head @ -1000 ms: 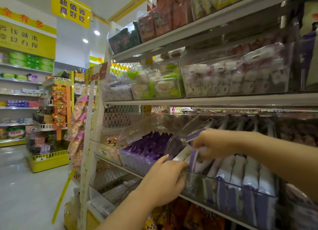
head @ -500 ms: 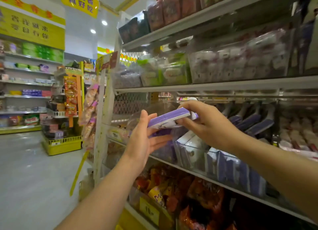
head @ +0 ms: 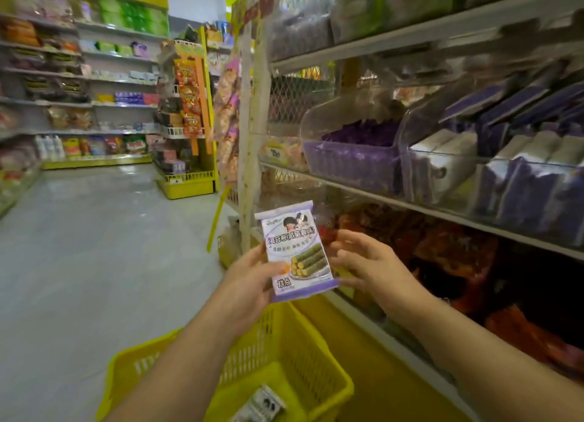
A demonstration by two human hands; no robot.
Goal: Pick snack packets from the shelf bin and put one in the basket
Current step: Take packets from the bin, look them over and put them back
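Head view: seaweed-roll packet (head: 295,251), long axis near vertical, top uppermost, print facing the camera.
Left hand (head: 249,282): thumb and fingers pinch the packet's lower left edge.
Right hand (head: 363,263): fingers loosely spread just right of the packet; contact unclear.
Yellow basket (head: 303,336): below the fingers, partly hidden by forearms.
Shelf bins (head: 442,168): blurred.
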